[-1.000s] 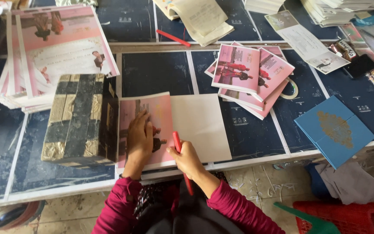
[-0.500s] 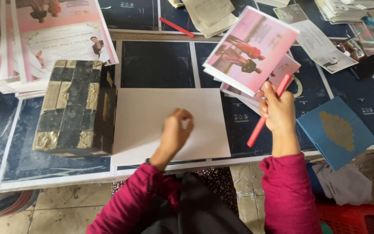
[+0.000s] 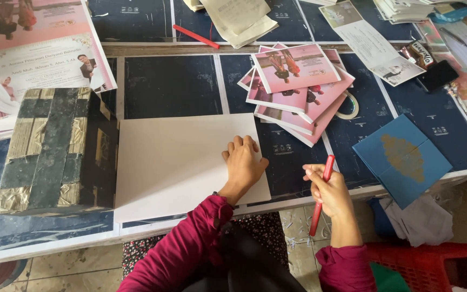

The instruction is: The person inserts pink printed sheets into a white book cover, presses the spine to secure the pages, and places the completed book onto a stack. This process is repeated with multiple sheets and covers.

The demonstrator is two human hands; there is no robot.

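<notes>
Left hand [image 3: 242,165] flat, fingers spread, on white sheet [image 3: 179,162]; right hand [image 3: 328,189] grips red pen [image 3: 320,197], tip hidden.

Magenta long sleeves, dark floral skirt

Left hand flat and spread, right hand closed in a grip.

The left hand [image 3: 242,165] lies palm down with its fingers extended forward and slightly fanned, the wrist bent a little and the forearm running back toward the body in a magenta sleeve. The right hand [image 3: 328,189] sits lower and farther right, its fingers curled shut with the thumb pressed against them, knuckles turned upward. Its forearm, in the same magenta sleeve, drops almost straight down toward the body. The two hands are apart, not touching.
</notes>
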